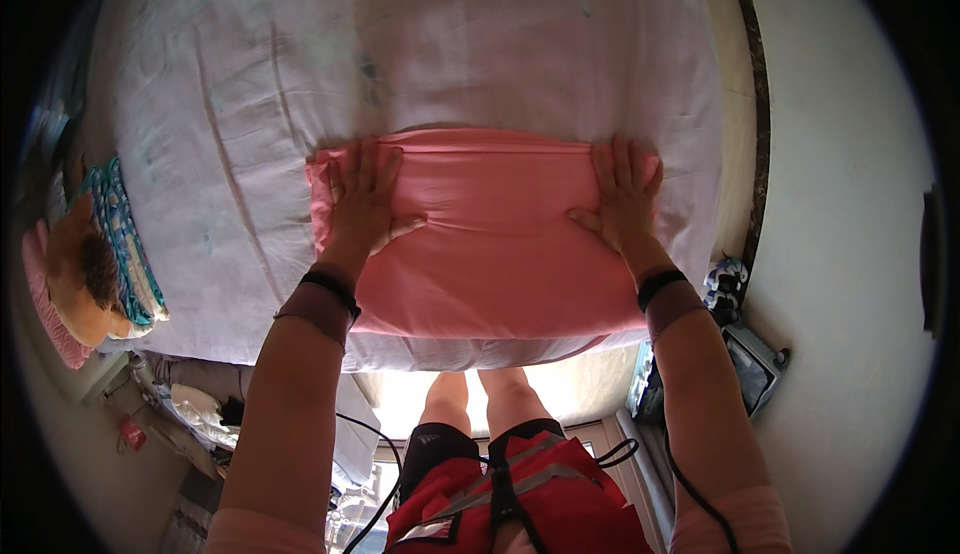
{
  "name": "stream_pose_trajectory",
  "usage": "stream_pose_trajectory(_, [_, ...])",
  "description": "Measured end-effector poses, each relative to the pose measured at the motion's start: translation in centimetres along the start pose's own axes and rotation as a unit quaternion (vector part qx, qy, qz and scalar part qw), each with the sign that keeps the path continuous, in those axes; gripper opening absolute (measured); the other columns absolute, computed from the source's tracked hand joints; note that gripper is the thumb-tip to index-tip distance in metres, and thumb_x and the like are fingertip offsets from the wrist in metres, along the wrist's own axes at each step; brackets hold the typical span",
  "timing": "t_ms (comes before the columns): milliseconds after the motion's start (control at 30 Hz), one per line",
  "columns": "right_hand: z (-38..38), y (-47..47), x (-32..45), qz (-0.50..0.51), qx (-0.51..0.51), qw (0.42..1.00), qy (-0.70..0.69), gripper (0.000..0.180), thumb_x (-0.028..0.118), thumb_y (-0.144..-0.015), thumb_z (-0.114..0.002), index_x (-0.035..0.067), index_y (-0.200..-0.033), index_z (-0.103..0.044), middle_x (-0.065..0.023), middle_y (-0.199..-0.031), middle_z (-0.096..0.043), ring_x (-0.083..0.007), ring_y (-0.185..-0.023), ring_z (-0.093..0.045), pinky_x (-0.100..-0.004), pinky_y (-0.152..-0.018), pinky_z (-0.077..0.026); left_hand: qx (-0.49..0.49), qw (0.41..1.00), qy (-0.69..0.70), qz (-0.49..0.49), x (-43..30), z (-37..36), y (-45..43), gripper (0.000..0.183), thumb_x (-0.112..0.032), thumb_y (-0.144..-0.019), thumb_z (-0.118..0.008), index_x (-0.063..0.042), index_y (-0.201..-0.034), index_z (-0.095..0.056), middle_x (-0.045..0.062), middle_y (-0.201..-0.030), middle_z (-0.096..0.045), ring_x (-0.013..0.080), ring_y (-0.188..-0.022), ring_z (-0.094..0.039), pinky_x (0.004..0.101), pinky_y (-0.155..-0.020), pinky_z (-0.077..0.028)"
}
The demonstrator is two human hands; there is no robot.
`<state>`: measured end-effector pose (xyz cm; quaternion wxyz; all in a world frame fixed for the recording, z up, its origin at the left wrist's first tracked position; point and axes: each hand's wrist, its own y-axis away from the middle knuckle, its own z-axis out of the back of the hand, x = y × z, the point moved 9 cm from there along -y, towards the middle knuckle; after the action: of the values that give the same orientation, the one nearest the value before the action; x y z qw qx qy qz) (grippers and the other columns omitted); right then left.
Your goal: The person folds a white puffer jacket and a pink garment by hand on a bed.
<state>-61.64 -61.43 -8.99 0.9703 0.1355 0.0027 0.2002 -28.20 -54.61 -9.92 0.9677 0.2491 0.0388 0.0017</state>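
Note:
A folded coral-pink cloth (495,254) lies near the edge of a bed with a pale lilac sheet (465,44). My left hand (367,201) rests flat on the cloth's left part, fingers spread towards its far edge. On the right part, my right hand (622,198) presses flat in the same way, its fingertips close to the far right corner. Both thumbs point inward, and small creases run from the left one. Neither hand grips the fabric. Each wrist wears a dark band.
At the left bed edge sit a brown plush toy (79,276) and folded patterned fabric (124,243). A wall (832,179) stands on the right, with a dark-framed case (754,366) beside the bed. Black cables hang by my arms.

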Motion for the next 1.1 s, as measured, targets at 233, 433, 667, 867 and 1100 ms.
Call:
stream_pose_trajectory(233, [-0.6, 0.3, -0.4, 0.003, 0.008, 0.999, 0.036, 0.107, 0.070, -0.068, -0.062, 0.020, -0.151, -0.018, -0.0140, -0.157, -0.010, -0.0351, -0.144, -0.008, -0.0665, -0.107, -0.007, -0.009, 0.999, -0.030, -0.022, -0.3, -0.1, -0.2, 0.109, -0.069, -0.070, -0.063, -0.016, -0.151, -0.013, 0.018, -0.157, -0.003, 0.0384, -0.144, 0.002, 0.0637, -0.110, -0.003])
stream_pose_trajectory(433, [0.8, 0.5, 0.7, -0.053, -0.025, 0.997, 0.040, 0.094, 0.067, -0.075, -0.057, 0.018, -0.148, -0.025, -0.0147, -0.154, -0.019, -0.0375, -0.141, -0.017, -0.0695, -0.104, -0.013, -0.039, 0.997, -0.060, -0.036, -1.0, 0.8, -0.1, 0.109, -0.069, -0.072, -0.060, -0.015, -0.152, -0.011, 0.018, -0.156, -0.004, 0.0392, -0.144, -0.001, 0.0660, -0.109, -0.006])
stream_pose_trajectory(667, [2.6, 5.7, 21.2, 0.225, -0.022, 0.948, -0.223, 0.066, 0.048, -0.088, -0.053, 0.018, -0.144, -0.036, -0.0103, -0.150, -0.032, -0.0373, -0.141, -0.022, -0.0623, -0.111, -0.012, -0.042, 0.995, -0.086, -0.023, 0.2, -0.3, 0.0, 0.106, -0.071, -0.075, -0.054, -0.016, -0.152, -0.007, 0.016, -0.157, -0.001, 0.0384, -0.144, -0.001, 0.0643, -0.110, -0.004])
stream_pose_trajectory(867, [1.3, 5.0, 4.7, -0.058, -0.011, 0.998, 0.002, 0.087, 0.067, -0.080, -0.050, 0.022, -0.150, -0.023, -0.0086, -0.158, -0.009, -0.0333, -0.145, -0.004, -0.0689, -0.107, -0.007, -0.093, 0.993, -0.058, -0.047, -0.3, -0.5, 0.3, 0.106, -0.075, -0.073, -0.053, -0.017, -0.152, -0.011, 0.014, -0.157, -0.005, 0.0361, -0.145, -0.002, 0.0626, -0.110, -0.004])
stream_pose_trajectory(1100, [-1.6, 4.5, -0.1, -0.126, 0.076, 0.988, 0.050, 0.099, 0.070, -0.078, -0.051, 0.022, -0.153, -0.007, -0.0095, -0.159, 0.000, -0.0343, -0.146, 0.003, -0.0713, -0.104, -0.008, -0.203, 0.971, 0.070, -0.107, -9.3, -2.4, 5.4, 0.112, -0.068, -0.070, -0.062, -0.011, -0.152, -0.011, 0.017, -0.157, -0.004, 0.0365, -0.145, 0.001, 0.0642, -0.110, -0.003])
